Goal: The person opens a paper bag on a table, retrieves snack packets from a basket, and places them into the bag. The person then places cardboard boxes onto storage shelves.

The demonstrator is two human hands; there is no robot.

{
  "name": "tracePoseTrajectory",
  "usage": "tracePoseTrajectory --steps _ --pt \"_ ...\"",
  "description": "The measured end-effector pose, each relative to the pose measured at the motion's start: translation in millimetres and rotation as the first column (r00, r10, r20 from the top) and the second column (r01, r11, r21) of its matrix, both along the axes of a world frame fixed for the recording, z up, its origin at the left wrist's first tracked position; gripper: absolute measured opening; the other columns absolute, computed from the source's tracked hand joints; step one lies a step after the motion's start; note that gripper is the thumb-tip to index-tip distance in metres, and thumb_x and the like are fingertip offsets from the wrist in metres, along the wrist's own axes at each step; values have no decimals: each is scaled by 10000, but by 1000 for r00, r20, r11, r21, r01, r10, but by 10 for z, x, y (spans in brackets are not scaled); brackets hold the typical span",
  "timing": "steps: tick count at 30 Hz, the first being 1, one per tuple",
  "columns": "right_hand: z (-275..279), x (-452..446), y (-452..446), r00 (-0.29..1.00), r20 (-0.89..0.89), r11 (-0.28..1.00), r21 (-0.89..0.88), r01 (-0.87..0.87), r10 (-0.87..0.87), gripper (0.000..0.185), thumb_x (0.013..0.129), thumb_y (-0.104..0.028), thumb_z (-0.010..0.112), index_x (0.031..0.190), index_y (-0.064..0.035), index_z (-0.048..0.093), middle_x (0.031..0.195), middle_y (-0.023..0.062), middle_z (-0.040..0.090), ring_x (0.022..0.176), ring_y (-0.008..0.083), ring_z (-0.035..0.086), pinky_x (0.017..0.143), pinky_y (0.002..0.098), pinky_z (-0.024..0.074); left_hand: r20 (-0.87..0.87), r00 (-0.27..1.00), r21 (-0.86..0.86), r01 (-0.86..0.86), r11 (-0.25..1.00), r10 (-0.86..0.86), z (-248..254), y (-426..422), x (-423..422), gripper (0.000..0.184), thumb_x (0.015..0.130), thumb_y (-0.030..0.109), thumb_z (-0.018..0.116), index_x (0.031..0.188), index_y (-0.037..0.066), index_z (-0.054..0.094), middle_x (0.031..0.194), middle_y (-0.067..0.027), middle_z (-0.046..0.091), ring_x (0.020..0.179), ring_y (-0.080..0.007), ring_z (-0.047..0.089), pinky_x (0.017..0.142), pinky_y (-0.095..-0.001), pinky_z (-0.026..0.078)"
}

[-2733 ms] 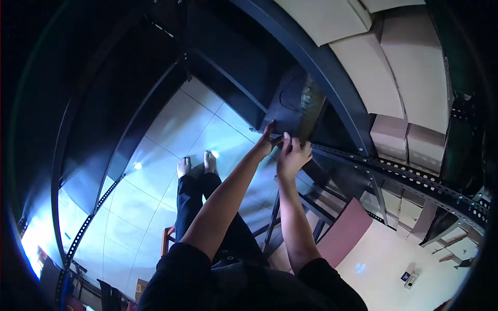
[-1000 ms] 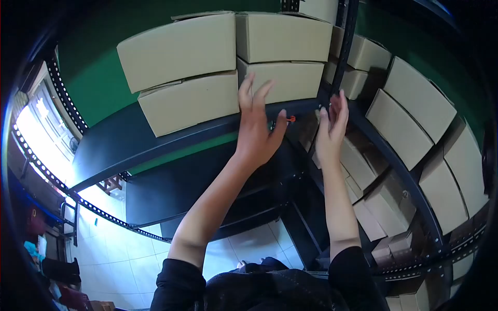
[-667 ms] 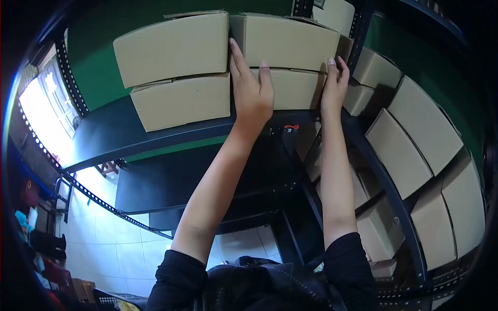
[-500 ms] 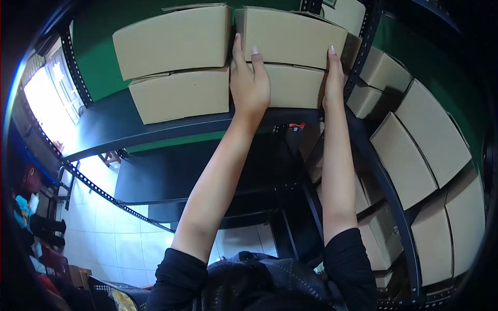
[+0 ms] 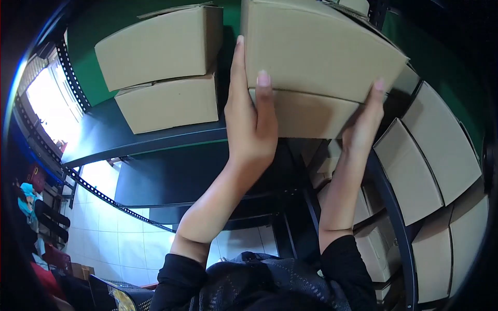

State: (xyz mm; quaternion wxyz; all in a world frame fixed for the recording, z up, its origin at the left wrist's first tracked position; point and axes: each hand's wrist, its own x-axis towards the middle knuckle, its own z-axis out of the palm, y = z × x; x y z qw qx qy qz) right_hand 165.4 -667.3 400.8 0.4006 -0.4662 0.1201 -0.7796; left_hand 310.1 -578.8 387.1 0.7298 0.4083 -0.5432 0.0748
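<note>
Two stacked cardboard boxes are between my hands: an upper box (image 5: pixel 316 49) and a lower box (image 5: pixel 311 114). My left hand (image 5: pixel 252 116) presses along their left side, its thumb up on the front of the upper box. On the right, my right hand (image 5: pixel 365 116) grips the other side, thumb near the upper box's lower right corner. The stack tilts slightly down to the right and juts forward over the shelf edge. What supports its rear is hidden. Left of my hands, another upper box (image 5: pixel 153 49) rests on another lower box (image 5: pixel 168 103).
The stacks' black metal shelf (image 5: pixel 93 135) has a lower shelf (image 5: pixel 171 176) beneath it. More cardboard boxes (image 5: pixel 410 166) fill the rack on the right. A perforated post (image 5: pixel 72 78) stands at left. A person's dark-clothed legs (image 5: pixel 52 220) show at far left, beside the tiled floor (image 5: pixel 114 233).
Both boxes between my hands have come toward me and to the right, away from the left stack, and appear larger. My hands moved with them. The view has shifted slightly.
</note>
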Motion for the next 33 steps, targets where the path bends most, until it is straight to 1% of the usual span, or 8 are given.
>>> tracePoseTrajectory --steps 5,8,10,22,26,28,31,33 --pt "-264 -286 539 991 -54 993 7 122 -121 592 926 -453 499 1228 55 463 1208 116 538 1129 189 491 990 333 348 17 983 -31 183 983 -182 -256 303 -53 591 996 331 339 1442 -17 167 1464 -226 276 1345 -344 298 1070 -376 253" --pt "-676 -437 783 989 68 992 4 130 -130 597 933 -464 462 1268 29 434 1253 119 509 1180 214 469 1010 365 345 60 957 -25 286 958 -284 -566 680 -155 573 971 271 377 1449 37 163 1459 -264 208 1348 -385 245 1071 -412 225" --pt "-1454 -767 813 978 -86 969 144 199 -188 592 946 -463 423 1301 11 402 1275 125 488 1203 222 447 1025 375 336 84 937 -15 341 940 -339 -681 785 -229 576 955 231 403 1453 73 160 1455 -289 162 1350 -411 209 1071 -437 207" --pt "-2212 -1372 1788 988 77 956 275 105 -131 568 954 -447 416 1297 7 405 1264 126 498 1173 220 468 999 372 364 143 797 199 557 806 -586 -1204 1451 -242 890 790 9 588 1478 274 90 1432 -414 -36 1330 -592 29 1042 -610 118" --pt "-2330 -1246 2045 980 135 935 343 89 -143 560 957 -441 413 1295 5 406 1260 126 502 1162 219 476 990 371 374 57 703 362 647 671 -709 -1359 1561 -198 903 819 143 643 1477 251 35 1432 -399 -105 1331 -586 -36 1047 -619 106" --pt "-2332 -1086 2038 975 171 923 380 67 -141 555 958 -438 412 1294 5 406 1258 127 504 1156 219 479 985 371 379 205 681 355 617 702 -703 -1499 1499 -185 887 853 283 626 1468 153 0 1434 -383 -133 1321 -592 -67 1057 -617 86" --pt "-2446 -1075 2148 971 196 906 421 41 -135 551 960 -435 410 1294 4 407 1256 127 505 1151 219 483 980 370 384 186 668 443 598 668 -721 -1627 1533 -147 906 859 283 622 1460 89 -28 1439 -369 -144 1331 -569 -79 1079 -580 82" --pt "-2421 -868 2068 889 -25 817 382 432 -458 514 953 -426 435 1225 10 439 1141 109 550 1029 201 538 875 344 450 94 644 539 608 583 -759 -1770 1516 -81 925 868 270 609 1440 9 -69 1448 -353 -141 1360 -507 -88 1108 -511 73"
